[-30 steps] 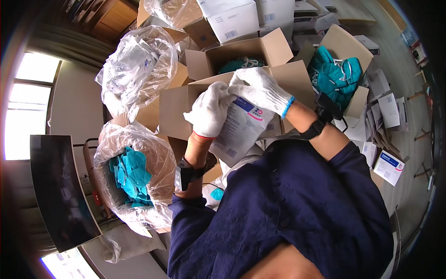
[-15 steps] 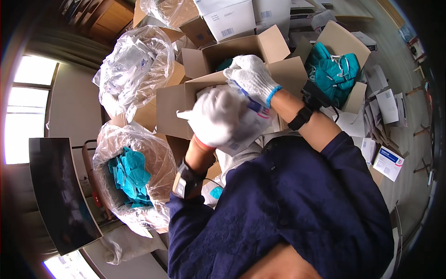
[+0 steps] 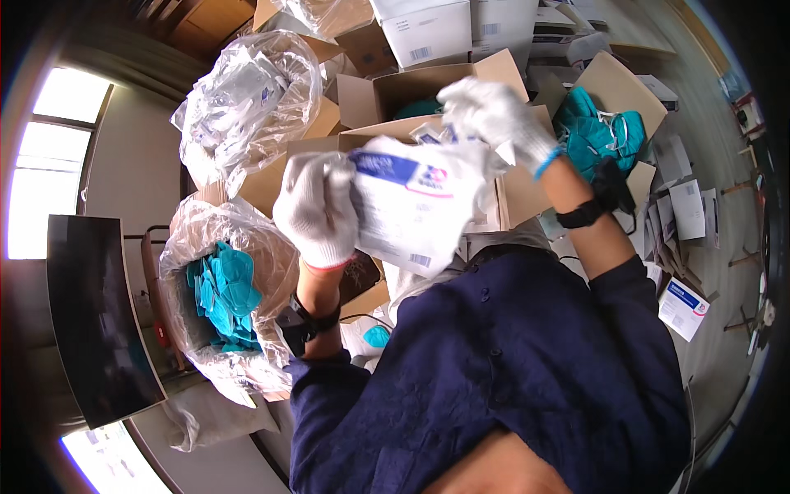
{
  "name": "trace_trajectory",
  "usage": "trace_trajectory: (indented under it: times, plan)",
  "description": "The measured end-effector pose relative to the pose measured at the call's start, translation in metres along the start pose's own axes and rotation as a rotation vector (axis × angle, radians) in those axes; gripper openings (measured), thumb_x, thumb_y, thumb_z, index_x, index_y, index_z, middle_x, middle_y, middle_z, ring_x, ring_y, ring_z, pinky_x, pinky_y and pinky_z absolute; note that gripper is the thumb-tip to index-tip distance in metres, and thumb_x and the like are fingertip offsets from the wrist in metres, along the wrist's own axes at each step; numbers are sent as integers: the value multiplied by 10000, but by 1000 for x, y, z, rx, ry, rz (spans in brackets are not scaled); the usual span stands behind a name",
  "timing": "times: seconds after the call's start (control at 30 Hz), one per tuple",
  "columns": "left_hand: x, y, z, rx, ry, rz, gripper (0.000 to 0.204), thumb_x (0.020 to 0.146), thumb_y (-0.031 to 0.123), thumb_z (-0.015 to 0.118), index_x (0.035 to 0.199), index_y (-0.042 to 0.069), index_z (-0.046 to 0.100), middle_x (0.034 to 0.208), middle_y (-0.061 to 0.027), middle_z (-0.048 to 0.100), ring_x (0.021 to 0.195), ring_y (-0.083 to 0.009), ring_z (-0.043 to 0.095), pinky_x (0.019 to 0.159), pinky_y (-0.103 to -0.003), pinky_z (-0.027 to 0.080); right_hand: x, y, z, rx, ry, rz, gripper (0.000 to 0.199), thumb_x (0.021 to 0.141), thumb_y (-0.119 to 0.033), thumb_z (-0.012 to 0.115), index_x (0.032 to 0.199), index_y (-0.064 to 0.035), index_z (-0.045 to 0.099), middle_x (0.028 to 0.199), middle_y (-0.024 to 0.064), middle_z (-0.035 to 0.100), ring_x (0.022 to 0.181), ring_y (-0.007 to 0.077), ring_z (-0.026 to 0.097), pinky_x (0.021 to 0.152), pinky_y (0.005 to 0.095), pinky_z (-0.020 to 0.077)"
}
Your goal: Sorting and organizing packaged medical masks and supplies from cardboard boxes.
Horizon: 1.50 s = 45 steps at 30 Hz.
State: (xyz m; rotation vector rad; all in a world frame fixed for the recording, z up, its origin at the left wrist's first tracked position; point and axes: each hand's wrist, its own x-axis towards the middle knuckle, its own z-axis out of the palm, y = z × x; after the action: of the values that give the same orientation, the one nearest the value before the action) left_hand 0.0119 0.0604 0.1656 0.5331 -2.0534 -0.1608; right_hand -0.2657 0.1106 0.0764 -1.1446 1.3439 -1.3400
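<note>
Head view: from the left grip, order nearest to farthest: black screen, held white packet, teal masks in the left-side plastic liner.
1. Held white packet: touching the left grip, on its right.
2. Teal masks: lower left.
3. Black screen: far left.

Smooth pouch [image 3: 407, 210], perhaps plastic film; knitted cloth gloves [image 3: 314, 210]; matt cardboard carton [image 3: 504, 74].

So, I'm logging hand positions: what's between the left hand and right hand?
In the head view, the blue-banded white packet, gripped by the left hand.
</note>
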Motion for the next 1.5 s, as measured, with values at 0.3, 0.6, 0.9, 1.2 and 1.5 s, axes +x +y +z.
trace_trajectory:
  times: [0.3, 0.6, 0.9, 1.2, 1.5]
  plan:
    - [15, -39, 36, -33, -232, -181, 105, 900, 132, 667, 888, 28, 679, 812, -137, 654, 698, -302, 643, 649, -331, 513, -39, -122, 4, -939, 312, -981, 254, 921, -96, 591, 1151, -26, 672, 1174, 107, 677, 1170, 262, 594, 1023, 366, 440]
    - [36, -84, 75, -717, -335, -1204, 316, 991, 267, 596, 1016, -28, 706, 897, -63, 714, 735, -99, 644, 692, -229, 523, -60, -108, 44, -951, -77, -705, 737, 702, -490, 805, 1260, -60, 587, 1273, 182, 588, 1179, 391, 553, 1004, 460, 456]
    - [-12, -177, 143, -721, -860, -602, 420, 975, 217, 534, 1361, 56, 495, 1437, -98, 471, 1266, -220, 504, 1037, -318, 427, -18, -92, 29, -1119, 39, -683, 372, 815, -145, 686, 1173, -48, 651, 1127, 168, 666, 1058, 354, 635, 939, 410, 514]
    - [-41, -253, 231, -300, -430, 19, 192, 1028, 117, 428, 1081, 14, 582, 929, -108, 658, 766, -200, 679, 634, -284, 597, 53, -84, -1, -1220, -4, -931, 231, 794, -66, 614, 1004, -85, 708, 994, 109, 689, 865, 295, 684, 738, 372, 571]
    - [33, -174, 232, -1678, 13, -2026, 175, 954, 167, 581, 901, 14, 648, 724, -92, 674, 468, -81, 568, 378, -139, 415, 98, -31, -39, -1390, 104, -825, 187, 800, -103, 642, 985, -99, 673, 909, 72, 666, 776, 266, 675, 660, 378, 560]
